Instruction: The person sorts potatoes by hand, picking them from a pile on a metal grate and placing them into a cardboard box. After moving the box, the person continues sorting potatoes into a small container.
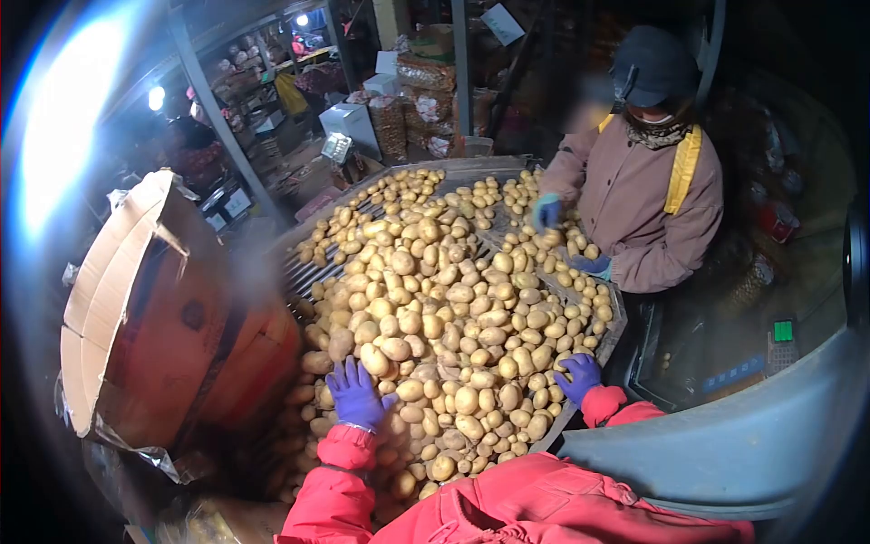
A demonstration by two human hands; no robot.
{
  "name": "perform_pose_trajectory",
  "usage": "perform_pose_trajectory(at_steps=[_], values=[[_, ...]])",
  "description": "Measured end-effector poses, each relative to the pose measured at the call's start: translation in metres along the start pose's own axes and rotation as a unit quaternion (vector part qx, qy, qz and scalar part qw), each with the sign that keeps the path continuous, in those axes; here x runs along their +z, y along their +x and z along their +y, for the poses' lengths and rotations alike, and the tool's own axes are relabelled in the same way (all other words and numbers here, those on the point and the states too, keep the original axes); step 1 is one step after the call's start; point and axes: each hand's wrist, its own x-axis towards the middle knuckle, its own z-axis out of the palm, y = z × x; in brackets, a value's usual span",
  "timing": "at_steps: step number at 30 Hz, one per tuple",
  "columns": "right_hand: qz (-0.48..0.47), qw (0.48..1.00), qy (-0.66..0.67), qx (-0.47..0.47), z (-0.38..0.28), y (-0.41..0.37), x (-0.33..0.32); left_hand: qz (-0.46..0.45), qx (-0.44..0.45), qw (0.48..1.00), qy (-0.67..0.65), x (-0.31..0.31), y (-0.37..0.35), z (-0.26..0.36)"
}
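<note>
A large heap of potatoes (453, 313) covers the slatted sorting table (308, 276) in front of me. My left hand (358, 396), in a purple glove, rests on the left side of the heap with its fingers spread. Near the table's right edge, my right hand (579, 378), also gloved in purple, touches the potatoes there. Its fingers are bent and apart, and I see nothing gripped in them.
Across the table at the right, a person (643, 181) in a cap has gloved hands among the potatoes. A big cardboard box (172, 308) stands at the left. A blue-grey curved surface (716, 453) and a scale with a green display (782, 332) are at the right. Filled mesh sacks (426, 104) are stacked behind.
</note>
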Motion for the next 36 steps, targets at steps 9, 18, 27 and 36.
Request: perform_pose_trajectory(at_steps=[9, 18, 27, 36], values=[[-0.008, 1.0, -0.005, 0.006, 0.004, -0.002, 0.002, -0.022, -0.007, 1.0, -0.003, -0.018, -0.002, 0.009], [-0.007, 1.0, -0.028, 0.01, 0.003, -0.002, 0.003, -0.029, -0.006, 1.0, 0.008, -0.02, -0.002, 0.008], [-0.006, 1.0, -0.017, 0.004, 0.005, -0.004, 0.003, -0.018, -0.003, 1.0, 0.012, -0.017, -0.002, 0.006], [-0.009, 1.0, -0.006, 0.012, 0.0, -0.002, 0.0, 0.031, 0.008, 0.999, 0.038, -0.001, -0.001, -0.001]])
